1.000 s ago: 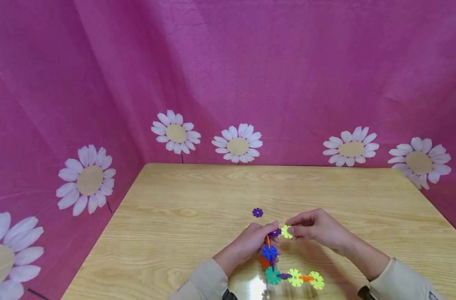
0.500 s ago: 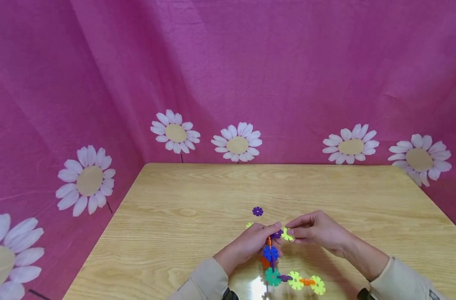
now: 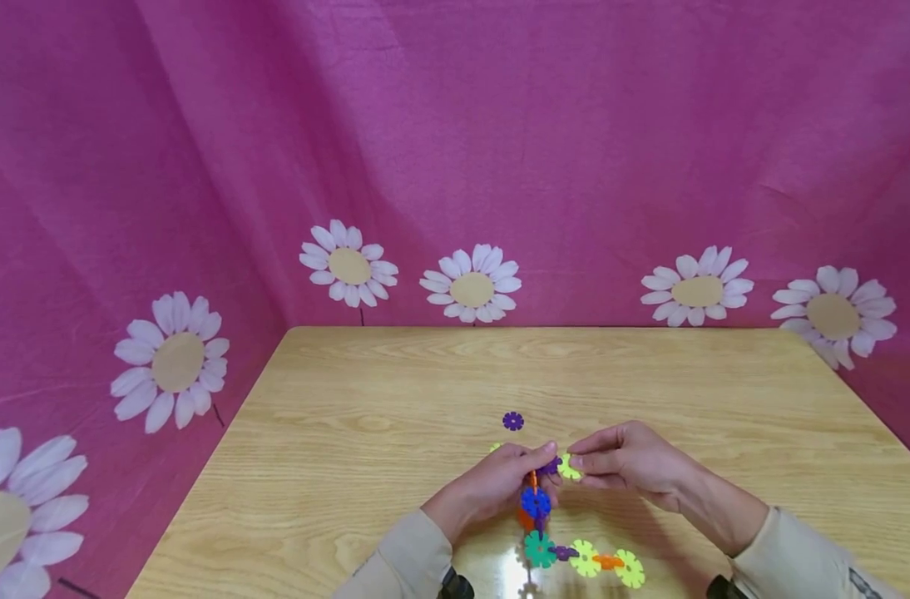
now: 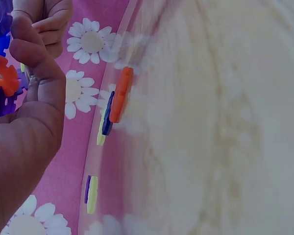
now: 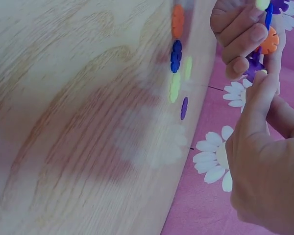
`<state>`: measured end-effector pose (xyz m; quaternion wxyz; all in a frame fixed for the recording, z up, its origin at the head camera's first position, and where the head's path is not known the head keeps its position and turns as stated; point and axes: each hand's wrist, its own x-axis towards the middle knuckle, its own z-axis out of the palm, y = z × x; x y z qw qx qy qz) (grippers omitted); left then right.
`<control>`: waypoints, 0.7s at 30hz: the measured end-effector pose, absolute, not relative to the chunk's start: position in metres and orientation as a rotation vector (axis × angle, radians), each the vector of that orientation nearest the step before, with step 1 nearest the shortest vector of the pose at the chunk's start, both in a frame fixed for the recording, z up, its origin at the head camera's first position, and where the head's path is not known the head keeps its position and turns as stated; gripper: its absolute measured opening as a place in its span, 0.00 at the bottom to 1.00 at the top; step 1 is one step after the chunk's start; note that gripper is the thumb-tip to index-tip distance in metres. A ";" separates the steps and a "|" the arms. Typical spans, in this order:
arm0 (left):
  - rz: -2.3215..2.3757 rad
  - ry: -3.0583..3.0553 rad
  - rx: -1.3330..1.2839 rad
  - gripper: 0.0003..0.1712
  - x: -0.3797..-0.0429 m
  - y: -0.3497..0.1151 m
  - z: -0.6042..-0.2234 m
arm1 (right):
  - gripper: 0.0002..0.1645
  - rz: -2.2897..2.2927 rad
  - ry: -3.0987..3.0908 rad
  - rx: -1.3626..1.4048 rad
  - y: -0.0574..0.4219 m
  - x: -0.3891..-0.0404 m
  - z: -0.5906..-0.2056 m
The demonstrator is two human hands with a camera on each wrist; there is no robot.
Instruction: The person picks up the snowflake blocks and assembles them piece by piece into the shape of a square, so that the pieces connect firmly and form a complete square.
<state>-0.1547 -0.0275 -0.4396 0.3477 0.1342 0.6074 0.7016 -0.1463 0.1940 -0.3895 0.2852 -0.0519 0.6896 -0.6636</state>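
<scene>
As the left hand [image 3: 492, 485] grips a purple notched-plastic disc [image 3: 551, 467], the right hand [image 3: 638, 466] edges its pinched yellow notched-plastic disc [image 3: 567, 468] closer, seemingly interlocking.

wooden table [image 3: 380, 383]: pale grain | pink cloth [image 3: 500, 125]: behind table | white daisies [image 3: 472, 289]: 6 on cloth, head view

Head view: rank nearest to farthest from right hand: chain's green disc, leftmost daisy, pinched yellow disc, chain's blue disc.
1. Pinched yellow disc: held by the right hand.
2. Blue disc: lower left, on the chain.
3. Green disc: lower left, further down.
4. Leftmost daisy: far left, on the curtain.
</scene>
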 end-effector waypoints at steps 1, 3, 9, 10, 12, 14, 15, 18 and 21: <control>1.820 1.571 0.347 0.32 -0.154 -0.028 -0.440 | 0.19 -1.773 1.843 -0.136 0.194 -0.146 -0.389; 1.824 1.565 0.340 0.32 -0.154 -0.028 -0.442 | 0.20 -1.766 1.843 -0.132 0.193 -0.146 -0.389; 1.817 1.542 0.341 0.30 -0.156 -0.031 -0.443 | 0.21 -1.746 1.833 -0.148 0.194 -0.149 -0.391; 1.811 1.540 0.347 0.30 -0.156 -0.031 -0.442 | 0.21 -1.744 1.830 -0.151 0.194 -0.149 -0.391; 1.795 1.545 0.360 0.30 -0.156 -0.032 -0.439 | 0.21 -1.739 1.825 -0.160 0.194 -0.150 -0.390; 1.782 1.555 0.363 0.30 -0.156 -0.032 -0.438 | 0.21 -1.735 1.819 -0.167 0.194 -0.151 -0.390; 1.779 1.561 0.365 0.30 -0.156 -0.032 -0.437 | 0.20 -1.734 1.816 -0.167 0.194 -0.152 -0.390; 1.760 1.591 0.364 0.33 -0.155 -0.032 -0.433 | 0.20 -1.728 1.821 -0.171 0.193 -0.153 -0.390; 1.742 1.617 0.374 0.37 -0.153 -0.031 -0.429 | 0.20 -1.714 1.841 -0.184 0.194 -0.154 -0.389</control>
